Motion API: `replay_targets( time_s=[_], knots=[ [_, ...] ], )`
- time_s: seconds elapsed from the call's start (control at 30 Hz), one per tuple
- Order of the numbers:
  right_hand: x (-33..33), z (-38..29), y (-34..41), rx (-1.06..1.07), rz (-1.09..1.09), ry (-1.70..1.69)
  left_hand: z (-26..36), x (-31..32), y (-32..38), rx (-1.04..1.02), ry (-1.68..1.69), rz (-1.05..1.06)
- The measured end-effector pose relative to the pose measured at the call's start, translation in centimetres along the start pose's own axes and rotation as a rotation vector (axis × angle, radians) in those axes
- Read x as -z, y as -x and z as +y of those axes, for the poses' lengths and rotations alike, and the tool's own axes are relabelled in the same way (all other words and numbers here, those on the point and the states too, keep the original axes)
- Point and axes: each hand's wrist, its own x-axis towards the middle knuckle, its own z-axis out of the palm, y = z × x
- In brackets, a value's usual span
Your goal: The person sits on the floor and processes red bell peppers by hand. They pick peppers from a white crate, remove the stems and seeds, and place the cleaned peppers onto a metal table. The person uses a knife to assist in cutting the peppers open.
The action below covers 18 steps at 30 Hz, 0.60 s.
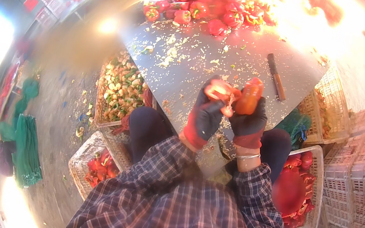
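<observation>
My left hand (pixel 207 113), in a black and red glove, holds an opened piece of red bell pepper (pixel 221 91), its hollow side showing. In my right hand (pixel 249 120), gloved alike, is another red pepper piece (pixel 249 98), skin side up. The two pieces meet or nearly meet above the near part of a grey metal table (pixel 192 57). To the right of my hands a knife with a wooden handle (pixel 278 85) lies on the tabletop. Pale seeds are scattered over the surface. A heap of whole red bell peppers (pixel 220 3) covers the table's far side.
At left stand a crate of pepper cores (pixel 120 92) and a white basket (pixel 89 145) with red pepper pieces. A white basket (pixel 316 196) of red peppers stands right, beside stacked plastic crates (pixel 357 181). Green mesh sacks (pixel 28 149) lie further left.
</observation>
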Motion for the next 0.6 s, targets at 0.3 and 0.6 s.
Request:
replay_targets(
  time_s=[0.3,0.6],
  knots=[
    [-2.1,-0.3,3.7,-0.220,-0.132,0.128,3.6,3.8,2.6,0.101,0.641,0.027],
    [-3.8,5.2,5.7,-0.178,0.003,0.460,5.8,3.3,4.9,-0.023,0.535,0.073]
  ],
)
